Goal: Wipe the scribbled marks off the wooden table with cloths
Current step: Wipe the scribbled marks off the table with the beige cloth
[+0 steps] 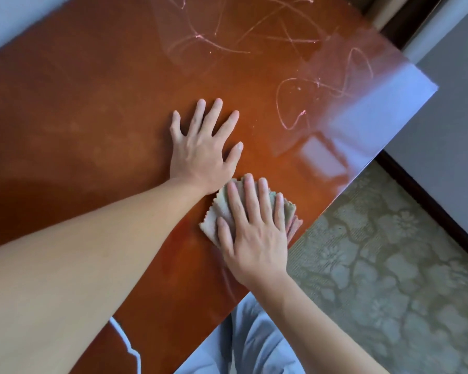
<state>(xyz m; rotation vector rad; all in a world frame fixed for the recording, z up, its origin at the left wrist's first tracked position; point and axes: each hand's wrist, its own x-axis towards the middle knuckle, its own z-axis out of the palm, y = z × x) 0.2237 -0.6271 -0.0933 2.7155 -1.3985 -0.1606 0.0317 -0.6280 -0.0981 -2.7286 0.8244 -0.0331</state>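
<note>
Right hand (pixel 254 238) flat on cloth (pixel 222 211), table (pixel 92 117)

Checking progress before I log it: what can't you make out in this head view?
- Table surface under the cloth: covered by cloth and right hand.
- Scribbled marks: cut off by the top edge.
- Far right corner of the table: washed out by glare.
- Surface under the flat left hand: hidden.

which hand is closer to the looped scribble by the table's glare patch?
Left. The left hand lies flat on the bare table, its fingertips just left of the looped scribble. The right hand presses the cloth nearer the person, farther from it.
</note>
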